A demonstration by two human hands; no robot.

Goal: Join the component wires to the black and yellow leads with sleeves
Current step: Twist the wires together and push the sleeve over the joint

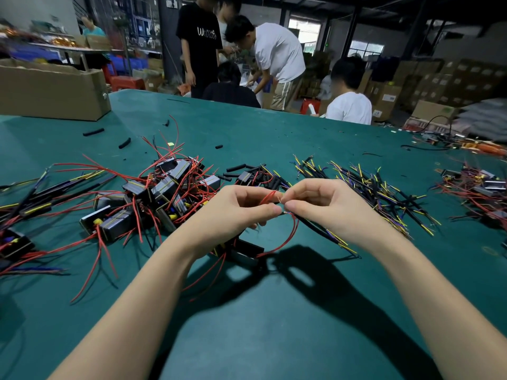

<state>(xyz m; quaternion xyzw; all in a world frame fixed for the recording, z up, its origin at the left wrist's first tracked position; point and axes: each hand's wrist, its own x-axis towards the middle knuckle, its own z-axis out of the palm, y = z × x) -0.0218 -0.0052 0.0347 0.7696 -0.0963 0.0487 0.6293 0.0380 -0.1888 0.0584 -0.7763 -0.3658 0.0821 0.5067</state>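
Note:
My left hand [236, 209] pinches a red wire [267, 198] of a black component [247, 249] that lies on the green table below my wrists. My right hand [321, 207] pinches the stripped tip of a black and yellow lead [326, 233], which trails down to the right. The two bare wire ends meet between my fingertips at about the middle of the view. A second red wire [290, 237] loops from the component up to my fingers. I cannot make out a sleeve on the joint.
A heap of black components with red wires [164, 193] lies at the left. Black and yellow leads [378, 187] are piled at the right, short black sleeves [238, 168] behind my hands. A cardboard box [52, 91] stands far left. Several people work beyond the table's far edge.

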